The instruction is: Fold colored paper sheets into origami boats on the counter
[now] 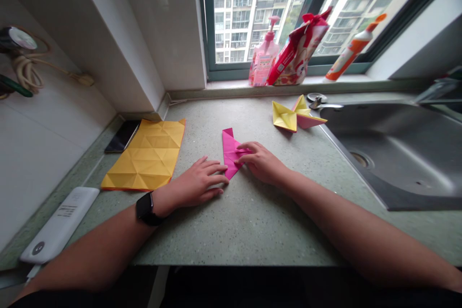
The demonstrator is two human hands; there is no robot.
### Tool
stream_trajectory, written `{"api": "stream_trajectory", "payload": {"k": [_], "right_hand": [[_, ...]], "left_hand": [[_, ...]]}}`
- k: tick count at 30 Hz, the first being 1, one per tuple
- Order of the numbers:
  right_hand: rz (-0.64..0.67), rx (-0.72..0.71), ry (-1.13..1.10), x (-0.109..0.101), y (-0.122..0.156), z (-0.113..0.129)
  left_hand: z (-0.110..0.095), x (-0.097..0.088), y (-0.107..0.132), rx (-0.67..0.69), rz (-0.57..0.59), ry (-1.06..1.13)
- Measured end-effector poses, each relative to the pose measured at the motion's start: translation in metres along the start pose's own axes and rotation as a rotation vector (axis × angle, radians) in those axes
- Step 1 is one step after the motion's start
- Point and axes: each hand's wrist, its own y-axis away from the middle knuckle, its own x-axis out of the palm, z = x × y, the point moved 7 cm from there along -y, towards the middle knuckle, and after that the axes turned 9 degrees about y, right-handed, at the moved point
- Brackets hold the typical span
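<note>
Forearms [346, 216] are spanning the near counter [252, 236]; left hand [198, 180], fingers slightly spread, and right hand [265, 163], fingers narrowly curled, are touching the central pink paper [230, 158]; uneven pressing could leave it slipping askew.

Matt pink paper [228, 153], smooth metal sink [407, 154]

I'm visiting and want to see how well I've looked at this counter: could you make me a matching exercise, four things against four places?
Things:
1. Magenta folded paper
2. Creased yellow sheet
3. Pink pump bottle
4. Yellow-and-pink folded shape

Places:
A. On the windowsill
B. Beside the sink
C. Touched by the right hand
D. Next to the dark phone

Right pairs: 1-C, 2-D, 3-A, 4-B.
</note>
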Motion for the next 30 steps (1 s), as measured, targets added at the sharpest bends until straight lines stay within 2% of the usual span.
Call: {"api": "stream_trajectory", "payload": {"k": [7, 21, 26, 30], "right_hand": [[0.054, 0.052, -0.056, 0.003, -0.001, -0.001], [0.047, 0.042, -0.001, 0.002, -0.002, -0.003], [0.061, 0.012, 0.075, -0.004, 0.001, 0.010], [0.099, -0.054, 0.082, -0.007, 0.005, 0.026]], "left_hand": [[0.001, -0.004, 0.001, 0.037, -0.008, 0.009], [0.000, 0.015, -0.013, -0.112, 0.010, -0.154], [0.003, 0.006, -0.007, -0.085, -0.052, -0.185], [0.007, -0.013, 0.002, -0.088, -0.154, -0.249]]}}
